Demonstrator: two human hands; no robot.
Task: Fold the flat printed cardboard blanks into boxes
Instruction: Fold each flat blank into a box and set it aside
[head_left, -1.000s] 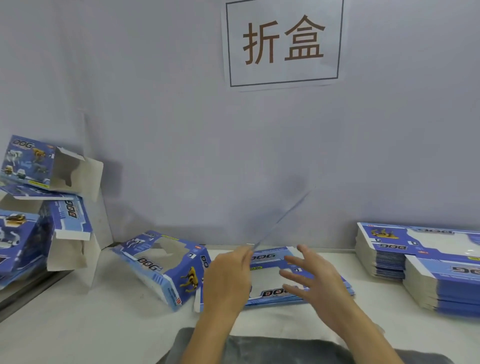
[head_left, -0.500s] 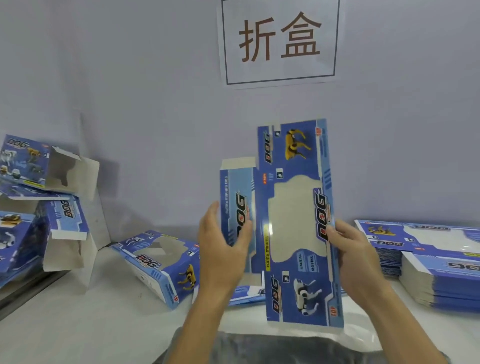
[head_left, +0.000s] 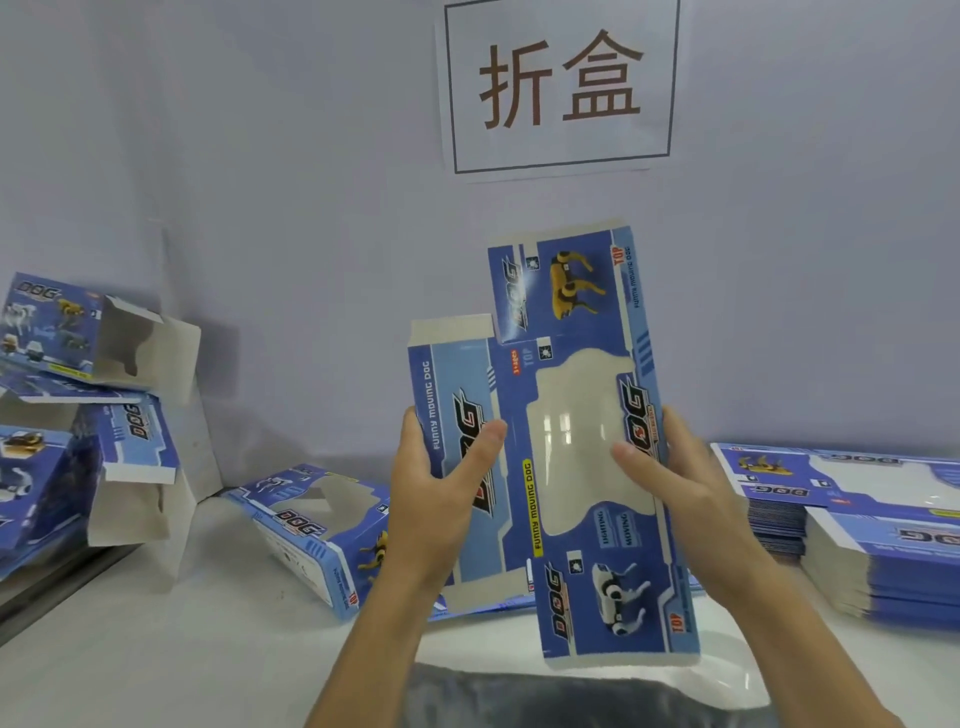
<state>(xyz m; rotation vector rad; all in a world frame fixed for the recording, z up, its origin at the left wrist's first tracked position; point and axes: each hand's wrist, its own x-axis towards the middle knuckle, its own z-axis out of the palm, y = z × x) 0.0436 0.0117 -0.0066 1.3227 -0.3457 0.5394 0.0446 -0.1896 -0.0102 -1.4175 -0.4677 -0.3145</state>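
— Cardboard, blue print facing us: one flat dog-toy box blank (head_left: 561, 441) is held upright above the white table (head_left: 156, 649), its clear window panel in the middle.

— How is it held?

— The left hand (head_left: 436, 499) grips the left side panel, thumb curled over the printed face and fingers behind. The right hand (head_left: 675, 488) grips the right edge the same way, thumb lying on the window.

— What could spoil it from here?

— My guess: pressing the thumb into that film could dent or pop it loose. Pushing the sides together off the scored creases could kink a panel, and an uneven squeeze could twist the sleeve.

— Anything nearby to knock?

— A folded box (head_left: 322, 535) lies on its side just left of the forearms, more folded boxes (head_left: 78, 395) are piled far left, and the stack of flat blanks (head_left: 857, 525) sits at the right. A wide elbow swing might shove either.
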